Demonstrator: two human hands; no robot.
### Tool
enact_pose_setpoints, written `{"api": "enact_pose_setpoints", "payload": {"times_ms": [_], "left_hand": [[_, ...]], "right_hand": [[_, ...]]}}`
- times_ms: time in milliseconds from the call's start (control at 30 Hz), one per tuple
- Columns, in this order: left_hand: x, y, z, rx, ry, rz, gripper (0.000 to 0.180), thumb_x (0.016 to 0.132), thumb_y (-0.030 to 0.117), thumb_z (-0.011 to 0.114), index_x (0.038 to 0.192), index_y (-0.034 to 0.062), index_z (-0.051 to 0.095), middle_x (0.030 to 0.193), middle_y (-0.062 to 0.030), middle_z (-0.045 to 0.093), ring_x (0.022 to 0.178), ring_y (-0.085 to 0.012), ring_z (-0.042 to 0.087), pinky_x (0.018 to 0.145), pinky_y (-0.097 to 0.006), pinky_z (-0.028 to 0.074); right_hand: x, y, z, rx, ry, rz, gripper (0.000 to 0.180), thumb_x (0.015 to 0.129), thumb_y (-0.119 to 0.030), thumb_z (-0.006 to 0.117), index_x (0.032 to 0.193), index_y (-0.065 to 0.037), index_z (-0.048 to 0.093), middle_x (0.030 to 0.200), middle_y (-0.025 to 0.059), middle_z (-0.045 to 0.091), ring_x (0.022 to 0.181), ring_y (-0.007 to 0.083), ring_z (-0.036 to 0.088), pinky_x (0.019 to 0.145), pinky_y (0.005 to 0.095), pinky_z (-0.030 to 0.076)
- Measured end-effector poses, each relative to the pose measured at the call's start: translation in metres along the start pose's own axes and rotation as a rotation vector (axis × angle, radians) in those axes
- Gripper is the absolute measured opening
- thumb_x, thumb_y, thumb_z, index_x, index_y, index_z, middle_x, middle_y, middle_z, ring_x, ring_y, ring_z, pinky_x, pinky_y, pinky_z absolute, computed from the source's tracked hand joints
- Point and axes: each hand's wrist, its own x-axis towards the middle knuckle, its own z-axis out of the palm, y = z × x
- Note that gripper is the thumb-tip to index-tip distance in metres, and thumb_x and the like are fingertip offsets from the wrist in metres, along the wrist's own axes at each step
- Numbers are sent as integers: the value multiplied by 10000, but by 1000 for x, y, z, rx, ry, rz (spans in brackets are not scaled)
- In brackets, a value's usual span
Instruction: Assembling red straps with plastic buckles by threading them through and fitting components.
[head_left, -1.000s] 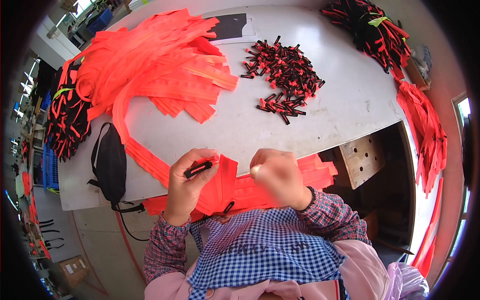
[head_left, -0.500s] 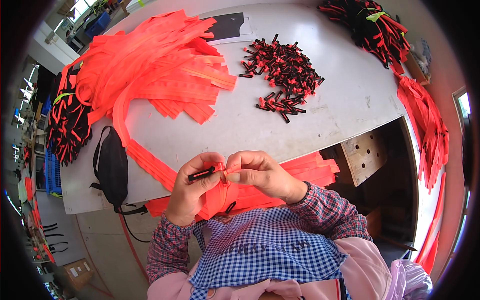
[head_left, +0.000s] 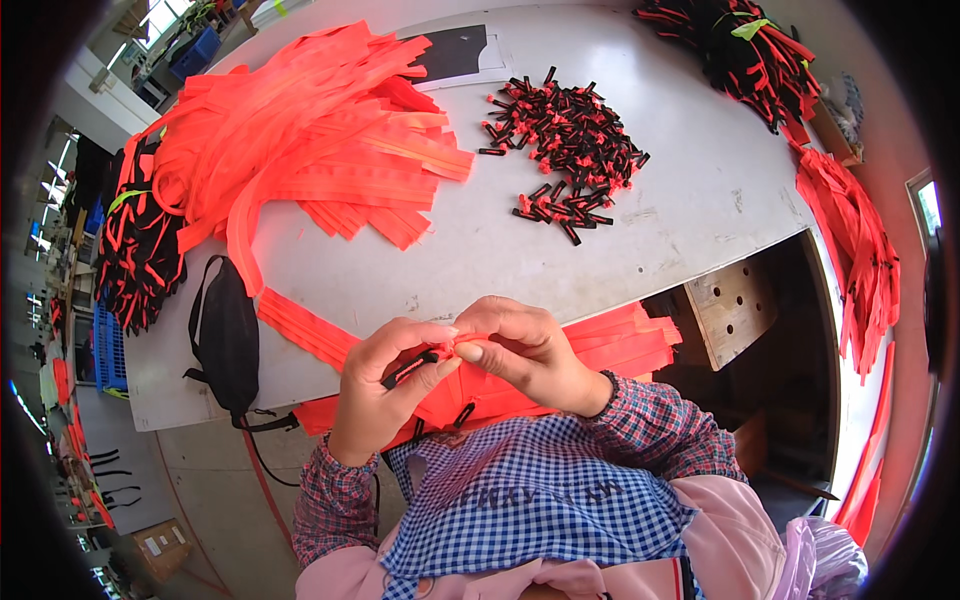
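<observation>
My left hand (head_left: 390, 385) pinches a zipper slider with a black pull tab (head_left: 409, 369), its small orange head by the fingertips. Against it, my right hand (head_left: 520, 352) pinches the end of a bright orange zipper tape between thumb and fingers. The fingertips of both hands nearly meet, and the exact fit of slider and tape is hidden. Beneath the hands, orange zipper tapes (head_left: 620, 345) lie along the table's near edge and over my lap. Two black pull tabs hang there, one of them (head_left: 463, 415) by the apron.
A pile of zipper sliders (head_left: 570, 140) lies mid-table. Left of it spreads a heap of orange zipper tapes (head_left: 300, 130). A black pouch (head_left: 224, 340) rests at the left edge. Black-and-orange bundles (head_left: 735, 60) stand at both sides. An open compartment (head_left: 790, 340) gapes at right.
Both hands have shifted slightly, the left one lower and with its fingers more spread round the slider. The black pull tab has tilted more steeply. A second pull tab shows below the hands.
</observation>
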Motion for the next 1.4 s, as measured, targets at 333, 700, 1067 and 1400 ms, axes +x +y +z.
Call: {"api": "enact_pose_setpoints", "payload": {"times_ms": [333,700,1067,1400], "left_hand": [[-7,3,8,51,45,1,275,778,-61,765,1045,-27,709,976,-117,719,887,-206,709,761,-302,569],[-7,0,4,38,10,-20,254,737,-76,769,978,-9,727,931,-109,717,835,-199,698,729,-297,560],[-4,5,8,77,13,-24,241,755,-86,755,983,-18,722,947,-116,714,827,-203,700,720,-292,558],[-5,3,11,77,-25,10,189,825,-23,753,1009,-23,712,927,-109,705,789,-180,676,680,-276,533]], "right_hand": [[1,-4,-5,-378,-7,-380,268,787,-129,852,1020,-53,745,869,38,622,803,186,596,699,308,491],[0,-2,-3,-338,-18,-363,260,783,-146,858,998,-56,742,883,37,644,785,186,608,685,308,492],[0,-3,-8,-299,-26,-343,237,806,-109,841,1008,-53,731,896,50,648,824,195,614,718,315,505],[-3,5,-3,-102,-13,-239,185,836,-87,823,939,-55,672,883,69,641,810,188,610,694,306,492]]}}
